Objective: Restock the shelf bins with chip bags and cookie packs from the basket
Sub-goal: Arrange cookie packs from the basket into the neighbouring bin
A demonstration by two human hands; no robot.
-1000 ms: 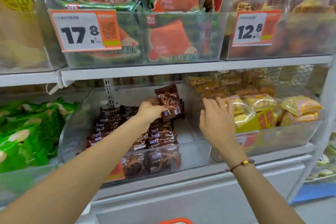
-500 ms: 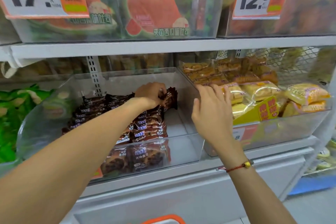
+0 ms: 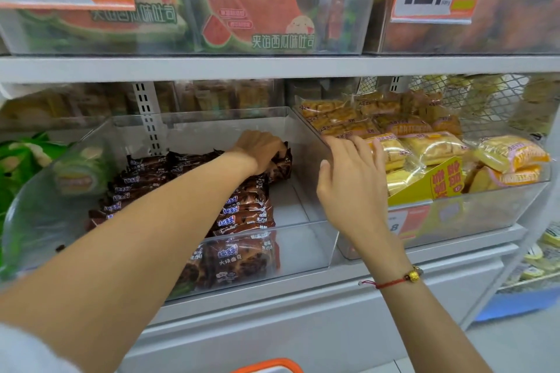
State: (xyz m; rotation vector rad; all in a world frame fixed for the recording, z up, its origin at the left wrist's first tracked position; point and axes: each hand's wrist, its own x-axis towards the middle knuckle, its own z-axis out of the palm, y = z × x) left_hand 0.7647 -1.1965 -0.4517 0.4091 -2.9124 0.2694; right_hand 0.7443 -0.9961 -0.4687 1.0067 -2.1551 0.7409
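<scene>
My main worry from here is the cookie pack tipping forward. I judge it is being set upright at the back end of the row of brown packs, and the clear bin has bare floor to the right of that row, so a pack let go too soon could slide sideways or fall flat and spoil the line. A second risk is the bin shifting on the shelf if I push hard into the back.

My left hand is deep inside the bin, fingers curled over the top of the pack, grasping it; the pack shows just below and to the right of the knuckles, touching the rearmost packs. How firmly it is pinched I cannot quite tell, since the hand hides most of the wrapper.

My right hand is released, fingers straight, resting on the top edge of the bin's right wall, beside the neighbouring bin of yellow packs. The basket shows only its orange rim, below.
</scene>
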